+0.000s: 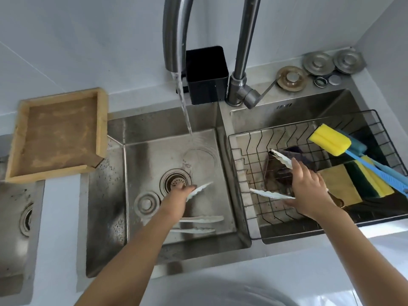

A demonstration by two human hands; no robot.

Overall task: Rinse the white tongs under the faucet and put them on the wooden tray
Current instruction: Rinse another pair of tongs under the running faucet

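Reaching into a double sink, a person's left hand (pixel 181 194) pinches one pair of white tongs (pixel 198 191) at centre frame, short of the faucet stream (pixel 184 107); the right hand (pixel 309 191) grips a second pair (pixel 280 159), its arms sprung wide, over the wire basket (pixel 242 173) at right. Two more pairs (pixel 201 224) lie below in the basin: four in all. Judged next: carry the tongs into the water, then to the single wooden tray (pixel 101 120), upper left on the worktop.

Home kitchen | double steel sink (pixel 223 155) | running faucet (pixel 174 36) | wire dish basket (pixel 247 164) | scrub sponges (pixel 357 184) | tiled wall (pixel 77 40)
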